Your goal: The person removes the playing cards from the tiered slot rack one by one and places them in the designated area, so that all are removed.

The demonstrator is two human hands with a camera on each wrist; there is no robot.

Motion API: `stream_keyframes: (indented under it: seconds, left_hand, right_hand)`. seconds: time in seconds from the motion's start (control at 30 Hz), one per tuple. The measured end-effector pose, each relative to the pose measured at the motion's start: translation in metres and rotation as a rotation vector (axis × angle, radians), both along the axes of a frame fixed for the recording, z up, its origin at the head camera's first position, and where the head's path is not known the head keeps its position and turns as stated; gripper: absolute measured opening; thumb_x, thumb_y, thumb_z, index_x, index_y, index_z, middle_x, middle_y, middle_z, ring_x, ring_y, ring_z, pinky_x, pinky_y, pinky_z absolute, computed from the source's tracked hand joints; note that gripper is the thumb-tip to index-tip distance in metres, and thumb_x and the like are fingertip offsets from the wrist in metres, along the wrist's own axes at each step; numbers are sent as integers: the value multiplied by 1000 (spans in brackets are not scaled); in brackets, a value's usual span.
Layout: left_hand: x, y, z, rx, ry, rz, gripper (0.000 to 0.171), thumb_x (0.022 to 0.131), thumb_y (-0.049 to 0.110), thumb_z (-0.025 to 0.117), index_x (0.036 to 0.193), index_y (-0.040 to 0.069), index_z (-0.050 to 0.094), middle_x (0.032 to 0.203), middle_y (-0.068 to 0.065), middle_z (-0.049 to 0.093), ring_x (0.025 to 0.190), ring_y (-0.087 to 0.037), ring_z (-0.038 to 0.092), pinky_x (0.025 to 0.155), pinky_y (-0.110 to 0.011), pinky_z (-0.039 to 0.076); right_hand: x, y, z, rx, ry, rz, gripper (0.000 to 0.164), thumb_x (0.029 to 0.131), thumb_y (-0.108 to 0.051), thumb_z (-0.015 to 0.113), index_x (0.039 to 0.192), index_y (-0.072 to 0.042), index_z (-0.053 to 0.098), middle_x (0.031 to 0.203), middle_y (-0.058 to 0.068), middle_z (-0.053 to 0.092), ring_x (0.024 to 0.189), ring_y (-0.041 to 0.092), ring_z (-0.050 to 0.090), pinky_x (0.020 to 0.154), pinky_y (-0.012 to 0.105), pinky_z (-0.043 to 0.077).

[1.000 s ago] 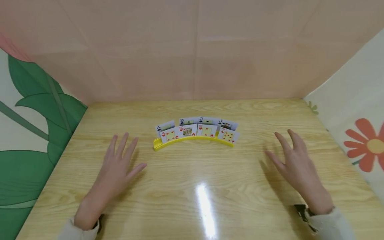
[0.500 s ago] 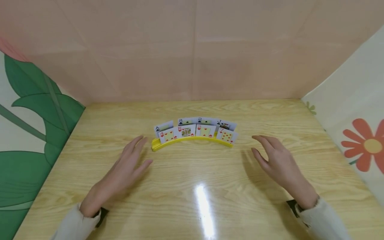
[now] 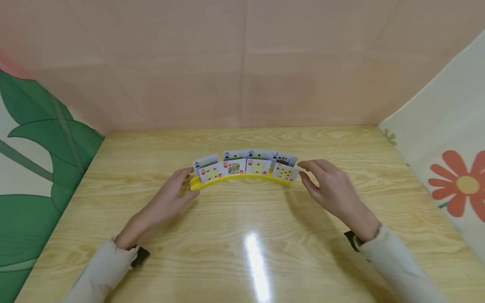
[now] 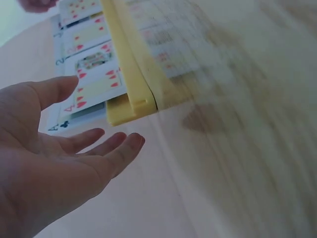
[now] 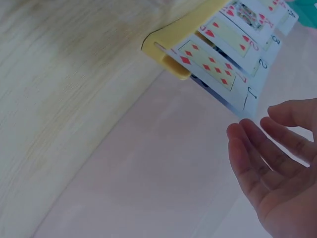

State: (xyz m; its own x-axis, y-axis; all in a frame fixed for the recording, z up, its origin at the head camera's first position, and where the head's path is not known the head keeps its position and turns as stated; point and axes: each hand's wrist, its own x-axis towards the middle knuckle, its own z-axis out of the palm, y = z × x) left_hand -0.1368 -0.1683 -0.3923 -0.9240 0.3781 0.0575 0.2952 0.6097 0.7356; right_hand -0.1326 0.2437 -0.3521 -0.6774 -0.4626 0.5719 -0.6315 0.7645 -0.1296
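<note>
The curved yellow holder (image 3: 245,175) stands mid-scene, its ends bending nearward. Its cards (image 3: 259,166) stand in two overlapping rows: four red-suited near, four black-suited far, faces nearward.

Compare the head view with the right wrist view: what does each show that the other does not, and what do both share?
Head view only: the left hand and the red flower.
Right wrist view only: the palm side of the right hand.
Both: the right hand itself, the yellow holder, the playing cards and the wood-grain table.
</note>
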Motion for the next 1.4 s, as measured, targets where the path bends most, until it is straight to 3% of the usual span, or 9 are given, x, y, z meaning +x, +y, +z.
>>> stream_keyframes:
  seconds: [0.27, 0.57, 0.8, 1.07, 1.4]
  left_hand:
    - [-13, 1, -4, 122, -88, -57, 48, 99, 9, 62, 143, -1, 46, 141, -21, 50, 123, -34, 55, 97, -45, 50]
    - [-22, -1, -11, 100, -49, -63, 42, 94, -3, 63, 135, -3, 54, 136, -23, 56, 120, -34, 58, 93, -42, 52]
    - [-27, -2, -15, 88, -41, -34, 37, 91, -9, 63, 127, -5, 59, 129, -25, 61, 117, -35, 60, 91, -42, 53]
    - [-28, -1, -16, 58, -58, -16, 36, 92, -8, 63, 127, -5, 60, 128, -24, 61, 114, -33, 61, 88, -41, 54]
    - [-29, 0, -17, 32, -73, -11, 36, 93, -7, 63, 128, -5, 59, 128, -24, 61, 111, -31, 62, 88, -40, 54]
  right_hand:
    - [-7, -6, -12, -19, -20, 14, 22, 83, 1, 74, 105, 0, 70, 97, 14, 71, 78, 26, 67, 59, 37, 54]
    - [-14, -8, -25, -51, -12, 32, 20, 82, 10, 66, 97, -3, 60, 82, 9, 67, 68, 22, 64, 55, 36, 52]
    - [-14, -8, -27, -73, -76, 47, 23, 79, 15, 68, 94, -2, 73, 94, 14, 73, 85, 31, 70, 70, 45, 57]
    - [-15, -7, -27, -61, -137, 45, 23, 82, 14, 67, 97, -2, 74, 96, 13, 73, 85, 30, 70, 69, 43, 57]
    - [-14, -6, -28, -22, -149, 45, 26, 82, 16, 66, 98, -2, 74, 97, 14, 73, 87, 31, 70, 70, 43, 57]
